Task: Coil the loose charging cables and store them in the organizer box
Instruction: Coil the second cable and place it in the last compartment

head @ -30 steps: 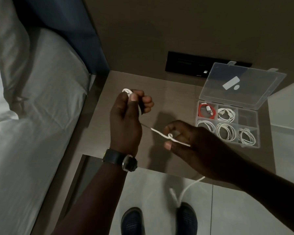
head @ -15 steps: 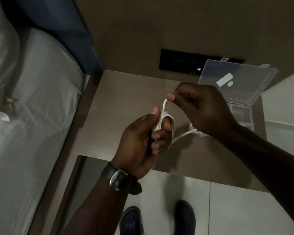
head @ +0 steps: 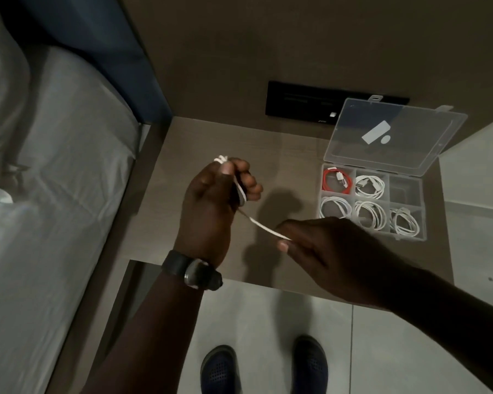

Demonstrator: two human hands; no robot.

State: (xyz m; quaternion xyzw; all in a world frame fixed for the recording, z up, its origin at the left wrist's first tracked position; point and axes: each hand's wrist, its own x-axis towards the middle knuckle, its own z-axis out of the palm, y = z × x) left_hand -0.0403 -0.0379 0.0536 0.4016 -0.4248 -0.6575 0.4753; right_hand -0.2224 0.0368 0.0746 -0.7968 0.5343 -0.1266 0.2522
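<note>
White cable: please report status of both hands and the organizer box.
Left hand shut on white cable coil. Right hand pinches the loose end, taut between. Organizer box open; back right compartment empty. Nothing in the way.

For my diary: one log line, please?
left hand: holds white cable coil | right hand: pinches cable | organizer box: open

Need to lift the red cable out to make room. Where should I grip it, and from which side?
Pinch the red cable by the front arc of its coil, coming straight down from above. It lies flat in the back-left compartment of the organizer box; the walls block the sides and the open lid stands behind it.
</note>
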